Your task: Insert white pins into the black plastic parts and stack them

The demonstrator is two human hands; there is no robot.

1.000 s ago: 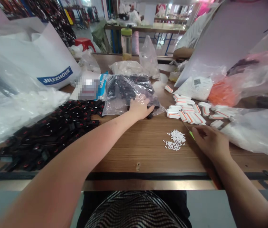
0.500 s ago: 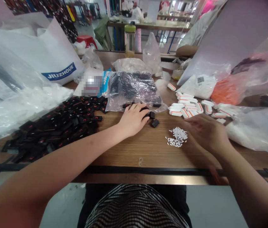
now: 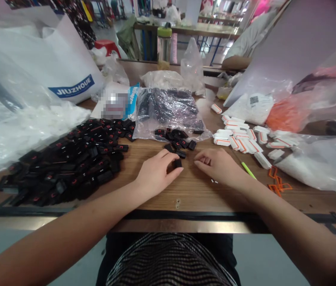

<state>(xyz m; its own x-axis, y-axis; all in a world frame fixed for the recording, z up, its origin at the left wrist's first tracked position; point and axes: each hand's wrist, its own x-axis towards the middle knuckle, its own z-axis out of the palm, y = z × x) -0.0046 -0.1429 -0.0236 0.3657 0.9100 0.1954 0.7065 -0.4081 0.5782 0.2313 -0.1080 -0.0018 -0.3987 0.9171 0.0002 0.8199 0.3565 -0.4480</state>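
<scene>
A brown desk (image 3: 159, 202) carries everything, with a wide heap of black parts (image 3: 72, 159) on its left. A clear bag (image 3: 168, 105) of dark pieces lies behind the hands. The left hand (image 3: 153, 172) pinches between thumb and fingers, the right hand (image 3: 220, 167) curls its fingers just beside, its grip impossible to tell. The black block (image 3: 178, 163) sits in the left pinch; tiny white bits (image 3: 216, 182) lie by the right hand.

The small block (image 3: 178, 163) is black, the bars (image 3: 242, 137) white striped orange, the loops (image 3: 279, 182) orange.
</scene>
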